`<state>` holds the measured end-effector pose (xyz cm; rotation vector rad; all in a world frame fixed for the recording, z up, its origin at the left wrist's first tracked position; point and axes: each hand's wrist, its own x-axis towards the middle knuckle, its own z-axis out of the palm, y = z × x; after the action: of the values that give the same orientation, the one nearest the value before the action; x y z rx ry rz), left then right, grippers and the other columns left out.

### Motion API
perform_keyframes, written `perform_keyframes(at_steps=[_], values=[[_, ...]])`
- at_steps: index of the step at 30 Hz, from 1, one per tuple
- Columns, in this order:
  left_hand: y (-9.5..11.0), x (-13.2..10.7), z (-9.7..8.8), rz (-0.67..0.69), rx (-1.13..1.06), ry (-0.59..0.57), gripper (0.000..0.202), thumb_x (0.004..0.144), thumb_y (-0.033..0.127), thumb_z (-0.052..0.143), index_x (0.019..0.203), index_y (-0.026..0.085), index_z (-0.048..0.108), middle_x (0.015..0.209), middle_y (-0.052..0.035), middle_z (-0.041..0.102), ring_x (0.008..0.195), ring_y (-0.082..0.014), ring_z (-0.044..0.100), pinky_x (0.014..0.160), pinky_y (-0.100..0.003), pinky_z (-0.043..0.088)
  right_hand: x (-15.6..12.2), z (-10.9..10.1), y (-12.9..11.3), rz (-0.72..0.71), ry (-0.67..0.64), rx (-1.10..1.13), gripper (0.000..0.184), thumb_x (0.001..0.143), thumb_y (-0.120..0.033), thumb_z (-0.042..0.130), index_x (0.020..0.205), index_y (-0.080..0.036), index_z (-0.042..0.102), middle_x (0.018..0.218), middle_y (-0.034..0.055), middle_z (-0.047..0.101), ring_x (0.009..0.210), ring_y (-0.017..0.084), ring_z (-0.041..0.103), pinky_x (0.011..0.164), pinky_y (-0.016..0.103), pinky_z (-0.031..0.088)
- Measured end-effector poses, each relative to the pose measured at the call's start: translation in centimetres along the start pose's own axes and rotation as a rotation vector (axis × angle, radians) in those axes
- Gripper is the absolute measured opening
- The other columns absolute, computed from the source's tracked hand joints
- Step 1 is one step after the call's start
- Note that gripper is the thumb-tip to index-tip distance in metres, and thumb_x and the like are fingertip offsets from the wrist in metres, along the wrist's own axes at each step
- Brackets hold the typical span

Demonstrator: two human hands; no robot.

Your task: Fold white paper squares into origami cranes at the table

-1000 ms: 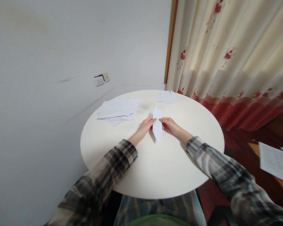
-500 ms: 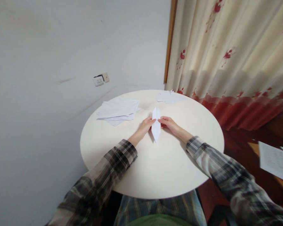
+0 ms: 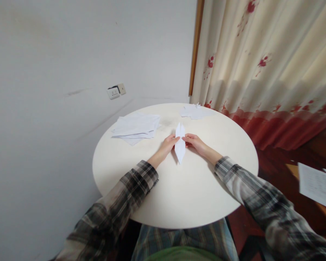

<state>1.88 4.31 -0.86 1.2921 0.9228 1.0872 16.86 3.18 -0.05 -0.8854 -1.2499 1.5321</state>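
A white folded paper (image 3: 180,150), long and narrow with pointed ends and a split at its far tip, is held just above the round white table (image 3: 176,195). My left hand (image 3: 167,144) pinches its left edge, thumb on top and fingers beneath. From the other side my right hand (image 3: 195,141) grips the right edge in the same way, its thumb on the paper's face. Both hands are closed on the paper at about its middle. The fingertips under it are mostly hidden.
A stack of loose white sheets (image 3: 136,127) lies at the table's back left. More white paper pieces (image 3: 194,112) are at the back edge. Past the right rim, printed sheets (image 3: 316,185) rest on a wooden surface. A wall (image 3: 57,145) borders the left, a flowered curtain (image 3: 260,83) the right.
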Motion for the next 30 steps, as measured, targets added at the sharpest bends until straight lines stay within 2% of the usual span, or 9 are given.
perform_keyframes(at_steps=[16,30], values=[[-0.76,0.64,-0.11,-0.001,-0.1,0.0,0.028,0.063,0.034,0.066,0.08,0.012,0.057,0.065,0.0,0.059,0.056,-0.011,0.051,0.057,-0.023,0.039,0.27,-0.22,0.29,0.001,0.0,0.016,0.027,0.059,-0.033,0.073,0.064,-0.016,0.053,0.054,-0.0041,0.054,0.049,0.006,0.048,0.05,0.02,0.038],[-0.5,0.44,-0.03,-0.028,-0.121,0.016,0.027,0.066,0.036,0.065,0.077,0.013,0.058,0.062,0.0004,0.058,0.055,-0.0113,0.052,0.056,-0.024,0.039,0.44,-0.42,0.5,0.005,0.016,0.0,0.026,0.059,-0.033,0.072,0.064,-0.016,0.053,0.055,-0.004,0.055,0.049,0.006,0.049,0.053,0.021,0.04]])
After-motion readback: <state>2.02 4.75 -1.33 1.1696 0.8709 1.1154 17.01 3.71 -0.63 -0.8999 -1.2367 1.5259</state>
